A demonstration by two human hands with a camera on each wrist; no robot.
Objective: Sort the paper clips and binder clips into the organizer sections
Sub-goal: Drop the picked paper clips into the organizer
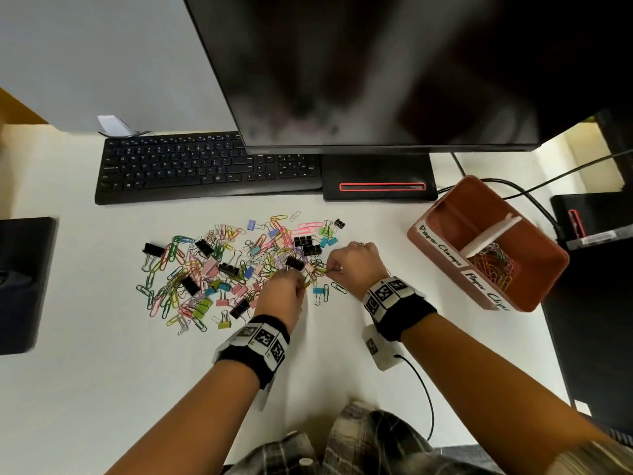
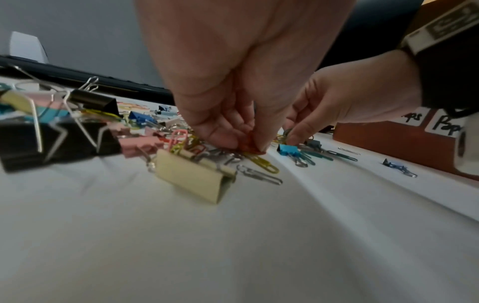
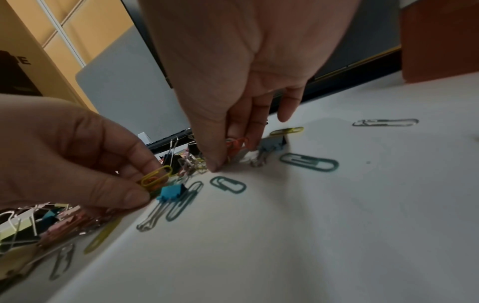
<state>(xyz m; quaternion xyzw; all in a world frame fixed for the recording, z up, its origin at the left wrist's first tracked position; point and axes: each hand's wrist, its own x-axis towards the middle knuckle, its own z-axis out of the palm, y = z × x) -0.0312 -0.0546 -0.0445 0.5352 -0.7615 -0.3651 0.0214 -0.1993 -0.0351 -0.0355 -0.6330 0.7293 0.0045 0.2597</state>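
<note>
At mid-frame on the table (image 1: 102, 389), our left hand (image 1: 284, 296) pinches yellow and orange paper clips (image 3: 155, 178), our right hand (image 1: 352, 265) pinches an orange clip (image 3: 237, 143), the organizer (image 1: 544, 265) at right.

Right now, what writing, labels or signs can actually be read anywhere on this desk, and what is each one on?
"Paper Clamps": handwritten white label on the far section of the brown plastic organizer box.
"Paper Clips": handwritten white label on its near section; the last letters are cut off.
Black keyboard: key legends too small to read.
Black-and-white square code tags on both wristbands: patterns, not words.
Dark box, right wrist view: only a letter fragment shows, unreadable.
</note>
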